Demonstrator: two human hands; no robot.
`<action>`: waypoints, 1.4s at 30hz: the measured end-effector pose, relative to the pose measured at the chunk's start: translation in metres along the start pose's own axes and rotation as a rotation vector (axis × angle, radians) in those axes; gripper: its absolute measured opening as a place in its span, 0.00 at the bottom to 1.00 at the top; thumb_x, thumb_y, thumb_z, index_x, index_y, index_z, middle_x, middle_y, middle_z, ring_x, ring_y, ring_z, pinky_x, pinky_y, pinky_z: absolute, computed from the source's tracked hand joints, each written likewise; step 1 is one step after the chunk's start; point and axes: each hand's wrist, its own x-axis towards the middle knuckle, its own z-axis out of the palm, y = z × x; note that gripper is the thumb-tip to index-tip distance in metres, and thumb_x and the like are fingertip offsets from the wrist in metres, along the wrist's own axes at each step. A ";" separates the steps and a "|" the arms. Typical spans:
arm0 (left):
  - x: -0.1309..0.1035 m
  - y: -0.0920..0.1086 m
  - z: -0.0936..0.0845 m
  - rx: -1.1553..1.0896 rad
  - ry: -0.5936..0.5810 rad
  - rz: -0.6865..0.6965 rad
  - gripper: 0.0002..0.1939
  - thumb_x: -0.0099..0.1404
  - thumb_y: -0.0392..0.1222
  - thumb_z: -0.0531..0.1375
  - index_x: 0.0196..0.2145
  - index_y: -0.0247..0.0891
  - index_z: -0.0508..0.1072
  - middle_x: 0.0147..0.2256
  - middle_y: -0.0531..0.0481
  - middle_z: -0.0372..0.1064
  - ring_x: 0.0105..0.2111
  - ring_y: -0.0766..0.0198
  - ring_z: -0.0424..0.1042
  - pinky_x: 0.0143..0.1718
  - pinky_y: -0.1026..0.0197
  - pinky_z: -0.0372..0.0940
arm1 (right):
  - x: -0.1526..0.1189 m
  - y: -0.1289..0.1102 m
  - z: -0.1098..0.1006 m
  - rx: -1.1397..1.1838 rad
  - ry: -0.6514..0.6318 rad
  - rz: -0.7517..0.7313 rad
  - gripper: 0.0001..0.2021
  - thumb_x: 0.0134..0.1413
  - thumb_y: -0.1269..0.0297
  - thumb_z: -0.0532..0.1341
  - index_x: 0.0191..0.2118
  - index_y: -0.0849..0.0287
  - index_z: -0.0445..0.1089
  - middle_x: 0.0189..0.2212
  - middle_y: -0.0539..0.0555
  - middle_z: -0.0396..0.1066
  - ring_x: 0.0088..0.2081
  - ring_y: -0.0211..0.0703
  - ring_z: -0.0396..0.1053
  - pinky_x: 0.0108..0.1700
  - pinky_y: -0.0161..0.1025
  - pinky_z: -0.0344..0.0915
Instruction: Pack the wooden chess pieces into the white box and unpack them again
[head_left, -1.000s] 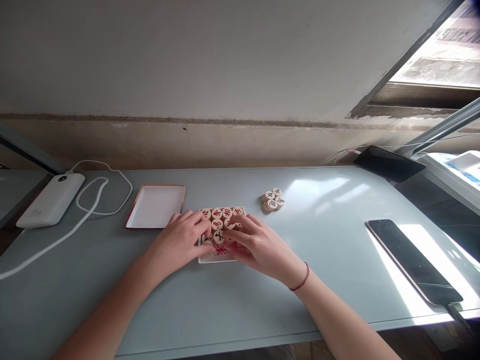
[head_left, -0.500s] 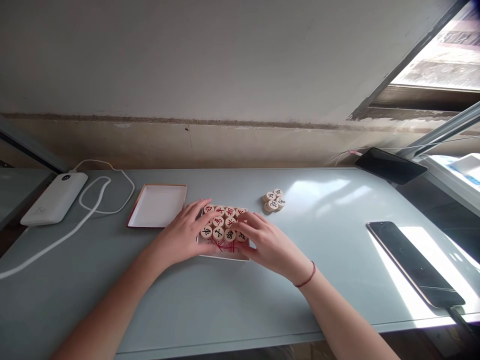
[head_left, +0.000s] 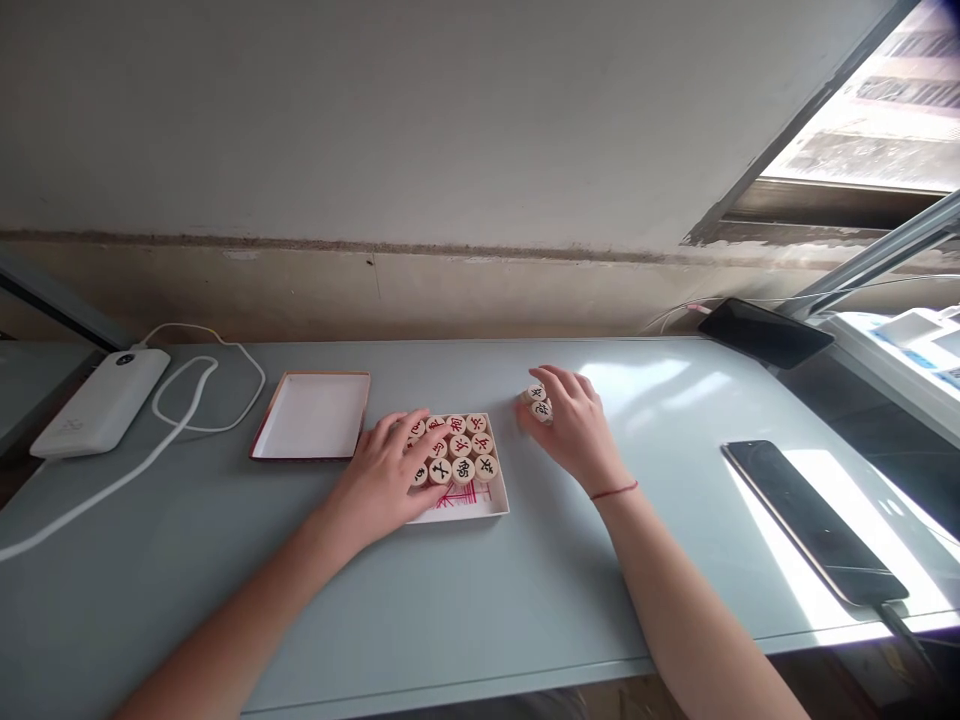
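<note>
Round wooden Chinese chess pieces [head_left: 460, 447] with red and black characters lie in rows in a shallow white box [head_left: 495, 505]. A strip of the box's red-printed bottom shows along the near side. My left hand [head_left: 386, 475] lies over the left end of the box, fingers spread across the pieces and thumb below the nearest row, hiding some of them. Right of the box, my right hand [head_left: 574, 420] curls around a small pile of chess pieces [head_left: 538, 404] on the desk, its thumb on the near left and index finger beyond. Part of that pile is hidden.
A white-lined box lid [head_left: 311, 418] lies to the left on the grey desk [head_left: 450, 600]. Farther left are a white power bank [head_left: 101, 400] and its cable [head_left: 127, 480]. Phones [head_left: 814, 520] [head_left: 765, 332] rest on the right side, near patches of sunlight.
My right hand has left the box and moved right and away, to the small pile of chess pieces. My left hand stays on the box. The view has shifted slightly.
</note>
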 end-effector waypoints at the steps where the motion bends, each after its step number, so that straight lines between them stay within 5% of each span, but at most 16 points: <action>1: 0.000 0.002 0.001 0.006 0.013 -0.004 0.26 0.63 0.47 0.59 0.58 0.44 0.61 0.58 0.42 0.58 0.55 0.47 0.59 0.52 0.43 0.64 | 0.001 0.003 0.005 -0.025 -0.020 0.015 0.19 0.55 0.61 0.58 0.52 0.61 0.65 0.49 0.62 0.69 0.51 0.58 0.62 0.49 0.53 0.63; 11: -0.001 0.005 0.007 0.058 0.031 -0.001 0.27 0.63 0.48 0.59 0.58 0.44 0.61 0.57 0.42 0.59 0.54 0.47 0.59 0.50 0.45 0.65 | -0.001 0.012 0.020 -0.048 -0.081 -0.053 0.15 0.57 0.71 0.51 0.47 0.62 0.69 0.36 0.60 0.73 0.50 0.55 0.64 0.52 0.51 0.62; 16: -0.002 0.004 0.007 0.043 0.049 -0.012 0.27 0.62 0.49 0.60 0.58 0.44 0.61 0.58 0.41 0.59 0.55 0.46 0.59 0.49 0.44 0.64 | -0.001 0.006 0.015 0.014 -0.039 -0.099 0.12 0.58 0.69 0.52 0.44 0.59 0.69 0.35 0.58 0.73 0.49 0.55 0.65 0.58 0.59 0.56; 21: 0.003 0.010 -0.002 -0.038 0.215 0.038 0.32 0.63 0.56 0.59 0.60 0.43 0.57 0.57 0.39 0.59 0.56 0.46 0.60 0.54 0.41 0.60 | -0.008 -0.037 -0.009 0.413 0.000 -0.005 0.09 0.58 0.62 0.58 0.44 0.56 0.68 0.40 0.56 0.73 0.44 0.47 0.69 0.48 0.48 0.67; 25: 0.007 0.022 -0.010 -0.200 0.282 0.104 0.23 0.68 0.49 0.55 0.59 0.45 0.58 0.50 0.44 0.65 0.49 0.56 0.69 0.50 0.53 0.67 | -0.019 -0.075 -0.026 0.817 -0.170 0.136 0.11 0.55 0.59 0.62 0.43 0.54 0.69 0.38 0.52 0.74 0.38 0.40 0.70 0.43 0.40 0.69; 29: 0.004 0.026 -0.013 -0.272 0.310 0.157 0.14 0.69 0.42 0.55 0.51 0.42 0.66 0.43 0.47 0.69 0.46 0.60 0.72 0.48 0.56 0.69 | -0.024 -0.089 -0.029 1.049 -0.302 0.215 0.10 0.55 0.57 0.63 0.40 0.55 0.68 0.35 0.52 0.72 0.34 0.38 0.68 0.36 0.37 0.69; 35: -0.016 0.015 -0.017 -0.412 0.257 0.077 0.05 0.66 0.37 0.58 0.41 0.41 0.70 0.41 0.49 0.68 0.41 0.64 0.72 0.42 0.63 0.69 | -0.025 -0.086 -0.025 1.073 -0.454 0.208 0.12 0.54 0.55 0.63 0.41 0.56 0.68 0.34 0.52 0.72 0.32 0.37 0.68 0.32 0.35 0.66; 39: -0.023 0.007 -0.022 -0.441 0.044 0.172 0.04 0.66 0.34 0.57 0.35 0.40 0.71 0.40 0.51 0.69 0.38 0.67 0.72 0.42 0.65 0.66 | -0.026 -0.082 -0.026 0.957 -0.431 0.179 0.11 0.56 0.56 0.61 0.42 0.56 0.68 0.31 0.52 0.70 0.31 0.37 0.66 0.31 0.35 0.66; 42: -0.022 0.002 -0.023 -0.355 0.009 0.251 0.04 0.67 0.35 0.57 0.34 0.40 0.71 0.39 0.51 0.71 0.39 0.65 0.71 0.44 0.61 0.63 | -0.026 -0.080 -0.028 0.861 -0.404 0.105 0.10 0.57 0.57 0.60 0.41 0.56 0.69 0.30 0.52 0.70 0.30 0.37 0.66 0.31 0.35 0.67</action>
